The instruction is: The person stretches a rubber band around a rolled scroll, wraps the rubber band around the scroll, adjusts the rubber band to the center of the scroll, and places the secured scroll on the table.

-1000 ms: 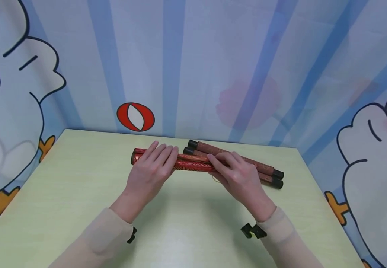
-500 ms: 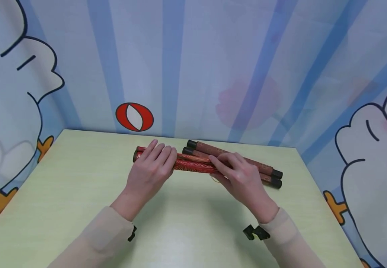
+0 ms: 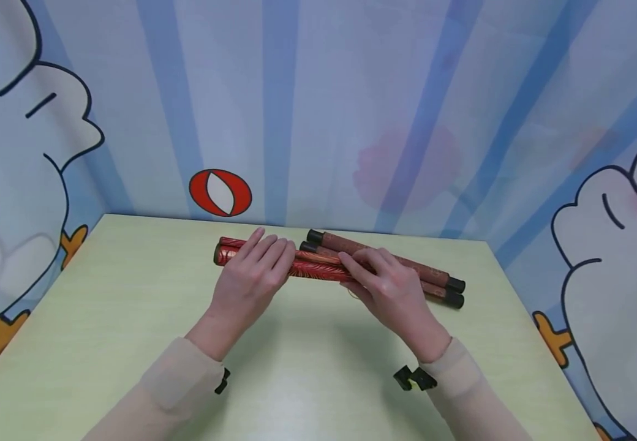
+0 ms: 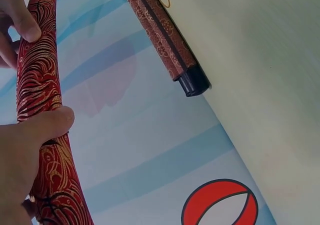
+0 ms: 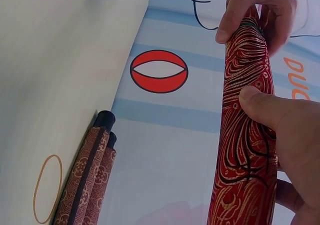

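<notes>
A long red roll (image 3: 318, 269) with a gold and black swirl pattern is held lengthwise in both hands above the table. My left hand (image 3: 255, 275) grips it near its left end, fingers over the far side. Toward the right end, my right hand (image 3: 387, 282) pinches it, the thumb (image 5: 262, 105) lying along the near face in the right wrist view. In the left wrist view the left thumb (image 4: 50, 122) presses across the roll (image 4: 42, 80). The roll's right end is hidden behind the right hand in the head view.
Two brown patterned rods (image 3: 429, 269) with black end caps (image 3: 455, 285) lie side by side on the pale table (image 3: 307, 380), behind and beside the right hand. A thin orange loop (image 5: 47, 190) lies next to them. A printed blue curtain (image 3: 318, 122) stands behind the table.
Both hands keep their grip. The roll shifted slightly right with its right end dipping, then moved back left and up a little. The brown rods stay where they were.
</notes>
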The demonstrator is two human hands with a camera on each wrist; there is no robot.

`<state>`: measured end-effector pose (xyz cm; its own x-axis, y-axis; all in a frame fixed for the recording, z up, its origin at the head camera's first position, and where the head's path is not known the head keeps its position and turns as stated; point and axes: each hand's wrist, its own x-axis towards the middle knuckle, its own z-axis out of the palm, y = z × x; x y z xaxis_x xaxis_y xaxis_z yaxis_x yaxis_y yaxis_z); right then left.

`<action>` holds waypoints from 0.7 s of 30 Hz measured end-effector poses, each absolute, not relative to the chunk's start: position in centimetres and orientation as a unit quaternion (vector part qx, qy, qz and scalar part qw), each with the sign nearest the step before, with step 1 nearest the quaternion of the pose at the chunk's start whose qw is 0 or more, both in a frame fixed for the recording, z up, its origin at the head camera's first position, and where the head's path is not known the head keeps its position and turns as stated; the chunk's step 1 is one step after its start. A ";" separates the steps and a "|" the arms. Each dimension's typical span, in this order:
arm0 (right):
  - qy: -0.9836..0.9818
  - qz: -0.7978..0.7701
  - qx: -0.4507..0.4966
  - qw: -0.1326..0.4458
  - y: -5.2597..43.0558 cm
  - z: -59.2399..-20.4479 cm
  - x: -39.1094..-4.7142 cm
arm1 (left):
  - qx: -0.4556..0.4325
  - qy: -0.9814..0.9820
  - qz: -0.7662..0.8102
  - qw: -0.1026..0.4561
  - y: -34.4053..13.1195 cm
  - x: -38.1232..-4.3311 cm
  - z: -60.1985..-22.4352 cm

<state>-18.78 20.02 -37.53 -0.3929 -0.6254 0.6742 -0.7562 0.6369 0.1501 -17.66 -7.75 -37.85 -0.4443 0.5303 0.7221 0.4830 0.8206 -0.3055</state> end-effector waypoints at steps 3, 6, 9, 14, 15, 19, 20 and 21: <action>-0.829 0.079 0.417 0.364 20.3 -37.3 -18.8 | -0.296 -0.851 0.027 0.433 -8.1 -17.6 -37.9; -0.828 0.061 0.417 0.371 20.7 -37.0 -18.9 | -0.286 -0.854 0.023 0.433 -8.6 -17.4 -38.0; -0.825 0.054 0.416 0.378 20.8 -36.9 -18.9 | -0.287 -0.853 0.016 0.435 -9.1 -17.2 -38.1; -0.822 0.060 0.422 0.377 21.0 -36.9 -18.8 | -0.301 -0.854 -0.002 0.425 -9.1 -17.1 -38.1; -0.822 0.062 0.422 0.376 20.9 -36.9 -18.8 | -0.303 -0.855 -0.008 0.420 -9.0 -17.1 -38.1; -0.823 0.062 0.424 0.373 20.7 -37.0 -18.8 | -0.306 -0.861 -0.031 0.406 -8.8 -17.1 -37.8; -0.824 0.062 0.424 0.372 20.6 -37.0 -18.8 | -0.306 -0.861 -0.035 0.404 -8.8 -17.0 -37.7; -0.824 0.061 0.424 0.371 20.5 -37.0 -18.8 | -0.306 -0.862 -0.037 0.403 -8.7 -17.0 -37.6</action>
